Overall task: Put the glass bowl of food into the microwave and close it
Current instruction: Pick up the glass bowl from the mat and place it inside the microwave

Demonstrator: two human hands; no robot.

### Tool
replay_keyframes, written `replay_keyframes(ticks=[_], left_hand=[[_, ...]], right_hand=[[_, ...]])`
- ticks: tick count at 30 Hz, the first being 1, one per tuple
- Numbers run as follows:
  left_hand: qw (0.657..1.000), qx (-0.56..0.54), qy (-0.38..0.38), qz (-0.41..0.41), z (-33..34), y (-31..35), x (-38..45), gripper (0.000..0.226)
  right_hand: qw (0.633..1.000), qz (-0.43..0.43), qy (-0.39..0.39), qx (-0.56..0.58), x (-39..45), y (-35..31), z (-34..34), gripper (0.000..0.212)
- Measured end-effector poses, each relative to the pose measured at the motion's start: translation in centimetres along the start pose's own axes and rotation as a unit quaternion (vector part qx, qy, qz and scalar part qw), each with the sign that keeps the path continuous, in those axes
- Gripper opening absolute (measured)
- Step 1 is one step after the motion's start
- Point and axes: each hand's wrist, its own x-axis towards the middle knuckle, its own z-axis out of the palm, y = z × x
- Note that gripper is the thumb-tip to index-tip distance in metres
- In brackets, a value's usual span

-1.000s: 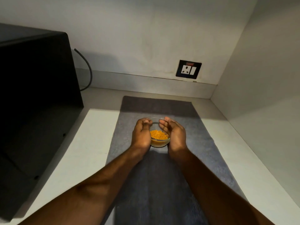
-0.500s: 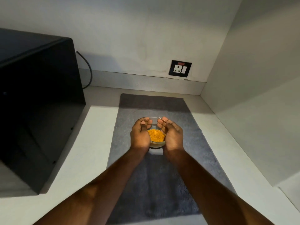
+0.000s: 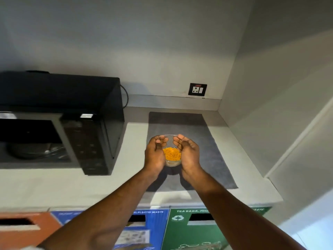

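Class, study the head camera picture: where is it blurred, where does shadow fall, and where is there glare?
Head view: motion blur softens the bin labels and the microwave; the hands' shadow falls on the grey mat beneath the glass bowl; small glare spots sit on the microwave's top edge; wide-angle distortion bends the walls.

A clear, smooth glass bowl (image 3: 172, 160) sits between bare hands above a matt grey cloth mat (image 3: 212, 141) on the smooth, pale matt desk (image 3: 133, 134), with a glossy black microwave (image 3: 93, 141) to the left.
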Motion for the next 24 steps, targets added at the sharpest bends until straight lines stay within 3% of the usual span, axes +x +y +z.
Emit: replay_keyframes(ticks=[11,24], left_hand=[[0.999,-0.002,0.047,0.022,-9.2,5.1,-6.6,0.028],[0.998,0.042,0.035,0.037,-26.2,7.8,-10.2,0.029]], right_hand=[[0.997,-0.008,-0.072,-0.020,-10.6,-3.1,5.7,0.022],[0.993,0.013,-0.111,-0.022,-20.6,1.4,17.9,0.023]])
